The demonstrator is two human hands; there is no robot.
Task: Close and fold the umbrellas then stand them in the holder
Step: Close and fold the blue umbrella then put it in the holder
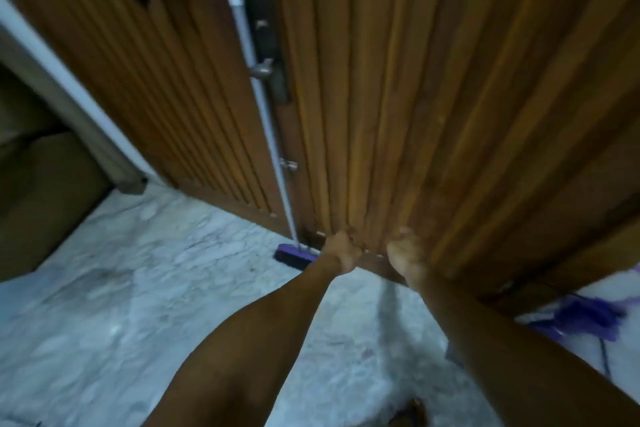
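Ribbed wooden door (pixel 398 97) fills the upper and right parts of the frame, above a pale marble floor (pixel 121 305). Picture blurred throughout.

Broom (pixel 266 135) leans against the door left of centre: grey handle running from the top of the frame down to a purple head with dark bristles on the floor, just left of the left hand. Dark lock plate with a metal knob (pixel 262 70) sits behind the handle. Brown sofa or cushion edge (pixel 41 191) at far left.

Both bare forearms reach up from the bottom of the frame to the door's lower edge, centre.

Left hand (pixel 341 251): fingers curled together in a loose fist, knuckles against the bottom of the door slats. Whether anything is inside the fist cannot be told.

Right hand (pixel 405 253): just beside the left, a narrow gap between them, palm partly turned up, fingers (pixel 403 231) bent and close together, tips touching the door. Nothing clearly held; blur hides detail.

Purple umbrella (pixel 588 317): on the floor at the right edge of the frame, by the foot of the door, fabric bunched, a thin dark cord or strap trailing below it. Well apart from both hands, to the right of the right forearm; neither set of fingers touches it.

Small dark object (pixel 410 412) on the floor at bottom centre, unidentifiable.
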